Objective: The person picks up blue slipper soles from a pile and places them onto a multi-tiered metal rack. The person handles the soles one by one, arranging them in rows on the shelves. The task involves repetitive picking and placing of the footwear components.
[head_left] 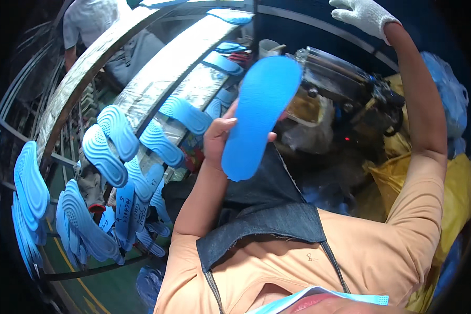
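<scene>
Left hand [219, 135] closed round blue insole [261, 112] at scene middle: thumb at left edge, fingertips at right. Gloved right hand [362, 17] far right, fingers loosely apart, nothing visible held. Best: support insole from beneath, light edge pressure; pinching likely creases it.

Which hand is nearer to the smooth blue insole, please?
Left: the left hand holds the smooth blue insole, while the gloved right hand is apart from it, at the picture's upper right.
</scene>
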The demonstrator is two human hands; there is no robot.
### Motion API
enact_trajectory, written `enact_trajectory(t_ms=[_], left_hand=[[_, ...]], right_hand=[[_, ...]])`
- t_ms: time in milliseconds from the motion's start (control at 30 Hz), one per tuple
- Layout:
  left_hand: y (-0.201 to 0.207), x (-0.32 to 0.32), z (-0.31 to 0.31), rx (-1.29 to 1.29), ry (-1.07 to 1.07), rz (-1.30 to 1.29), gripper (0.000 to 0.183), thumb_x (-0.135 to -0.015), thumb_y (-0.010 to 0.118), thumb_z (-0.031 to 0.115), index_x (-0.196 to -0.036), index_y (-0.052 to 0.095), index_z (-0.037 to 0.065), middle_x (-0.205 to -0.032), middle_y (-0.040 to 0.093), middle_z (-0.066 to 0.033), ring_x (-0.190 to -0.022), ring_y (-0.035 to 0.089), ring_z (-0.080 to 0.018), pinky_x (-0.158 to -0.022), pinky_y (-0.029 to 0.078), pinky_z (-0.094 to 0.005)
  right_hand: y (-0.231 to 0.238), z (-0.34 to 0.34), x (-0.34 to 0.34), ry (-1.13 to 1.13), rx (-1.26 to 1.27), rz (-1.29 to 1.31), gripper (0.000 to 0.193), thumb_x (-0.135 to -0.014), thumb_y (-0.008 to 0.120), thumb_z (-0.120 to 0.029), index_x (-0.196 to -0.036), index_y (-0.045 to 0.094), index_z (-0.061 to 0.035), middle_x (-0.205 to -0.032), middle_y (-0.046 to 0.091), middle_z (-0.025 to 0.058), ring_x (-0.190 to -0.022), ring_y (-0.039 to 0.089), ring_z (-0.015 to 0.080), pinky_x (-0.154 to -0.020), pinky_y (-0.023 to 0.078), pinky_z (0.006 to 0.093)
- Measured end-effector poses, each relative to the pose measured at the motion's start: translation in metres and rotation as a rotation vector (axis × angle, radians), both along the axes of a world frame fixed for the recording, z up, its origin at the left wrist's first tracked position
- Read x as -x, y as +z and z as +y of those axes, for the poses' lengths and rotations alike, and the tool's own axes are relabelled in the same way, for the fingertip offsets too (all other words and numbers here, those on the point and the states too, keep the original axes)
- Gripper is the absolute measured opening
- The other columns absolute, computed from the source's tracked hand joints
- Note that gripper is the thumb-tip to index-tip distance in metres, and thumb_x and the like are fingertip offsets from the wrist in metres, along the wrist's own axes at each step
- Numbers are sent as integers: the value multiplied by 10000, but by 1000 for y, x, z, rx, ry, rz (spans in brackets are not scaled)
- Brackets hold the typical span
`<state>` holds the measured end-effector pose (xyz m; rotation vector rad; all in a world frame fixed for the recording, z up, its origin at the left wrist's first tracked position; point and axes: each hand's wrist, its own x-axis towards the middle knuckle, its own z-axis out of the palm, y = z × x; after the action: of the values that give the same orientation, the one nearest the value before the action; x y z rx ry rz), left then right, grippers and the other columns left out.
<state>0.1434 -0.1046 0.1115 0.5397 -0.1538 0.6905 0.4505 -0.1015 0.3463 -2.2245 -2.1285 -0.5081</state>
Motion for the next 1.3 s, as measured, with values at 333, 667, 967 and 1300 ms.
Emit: enact_trajectory(t_ms=[333, 667, 967, 1300], left_hand=[[-14, -138, -9, 188, -274, 208, 476, -979, 357, 228, -1348, 387, -71, -1188, 587, -240, -1048, 617, -354, -879, 543, -438], [-96, -50, 59, -918, 770, 1302, 496, -928, 575, 375, -1250, 551, -1, -1130, 642, -198, -1019, 636, -314, -882, 480, -398], [-138, 120, 102, -646, 1421, 2397, 656, -821, 647, 394, -1304, 470, -13, -1329, 461, -297, -1246, 420, -456, -1032, 345, -544], [-137, 143, 121, -408, 1075, 2455, 770, -779, 689, 337, -1396, 398, -18, -1454, 312, -309, -1316, 331, -478, -1098, 277, -548]], right_hand=[[-23, -31, -45, -35, 147, -12, 547, -857, 602, -417, -1269, 582, -58, -1168, 658, 176, -1073, 627, 325, -914, 496, 390], [-84, 41, -116, 219, 467, 418, 292, -901, 603, -196, -1155, 636, -55, -1023, 669, 79, -964, 624, 213, -895, 494, 325], [-107, 86, -101, -174, 775, 766, 302, -872, 649, -259, -1116, 658, -81, -1011, 657, 48, -939, 608, 186, -859, 493, 329], [-55, 175, -64, 43, 418, 359, 424, -695, 596, -197, -1087, 627, -38, -931, 617, 65, -885, 579, 184, -846, 479, 332]])
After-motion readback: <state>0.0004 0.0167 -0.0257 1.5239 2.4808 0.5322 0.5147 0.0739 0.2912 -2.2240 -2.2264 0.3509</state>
